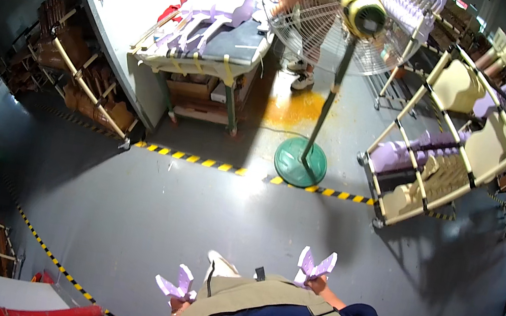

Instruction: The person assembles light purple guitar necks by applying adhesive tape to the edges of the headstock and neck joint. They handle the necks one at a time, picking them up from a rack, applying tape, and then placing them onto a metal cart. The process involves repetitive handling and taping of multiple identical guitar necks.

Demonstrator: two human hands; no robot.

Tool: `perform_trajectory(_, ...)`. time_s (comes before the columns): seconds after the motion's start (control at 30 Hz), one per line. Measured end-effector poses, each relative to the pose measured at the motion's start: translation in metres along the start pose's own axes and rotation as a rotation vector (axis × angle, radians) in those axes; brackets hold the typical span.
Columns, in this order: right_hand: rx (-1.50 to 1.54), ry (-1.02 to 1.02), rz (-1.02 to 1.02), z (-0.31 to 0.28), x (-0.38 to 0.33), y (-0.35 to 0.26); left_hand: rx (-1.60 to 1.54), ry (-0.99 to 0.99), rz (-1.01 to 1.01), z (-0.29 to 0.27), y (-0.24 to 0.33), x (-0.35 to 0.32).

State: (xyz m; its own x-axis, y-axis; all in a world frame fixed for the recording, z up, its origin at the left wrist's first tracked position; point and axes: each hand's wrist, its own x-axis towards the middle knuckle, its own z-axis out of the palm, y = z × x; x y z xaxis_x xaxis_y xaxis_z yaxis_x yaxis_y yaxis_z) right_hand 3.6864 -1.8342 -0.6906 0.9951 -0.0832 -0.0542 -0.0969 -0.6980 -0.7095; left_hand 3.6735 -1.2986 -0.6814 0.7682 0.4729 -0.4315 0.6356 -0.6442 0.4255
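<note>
Your left hand [177, 304] down low, fingers closed round a purple forked piece [177, 284], right hand [315, 282] gripping another purple forked piece [315, 265], both over grey floor [190, 214], pedestal fan [349, 20] ahead

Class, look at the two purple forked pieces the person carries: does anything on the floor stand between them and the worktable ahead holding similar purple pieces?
Nothing visible: between the purple forked pieces and the worktable, only the flat yellow-black tape. The green-based pedestal fan stands to the right.

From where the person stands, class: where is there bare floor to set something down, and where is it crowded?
Bare grey floor lies between the person's hands and the striped tape line. Beyond it, the work table, fan and rack cart crowd together. The left hand and right hand each hold purple pieces.
</note>
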Motion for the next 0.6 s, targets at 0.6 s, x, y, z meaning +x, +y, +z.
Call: perform_trajectory(0.6,0.41,0.204,-0.303,-0.094,0.435,-0.402,-0.283,-0.14,0.108,-0.134,0.165,0.405)
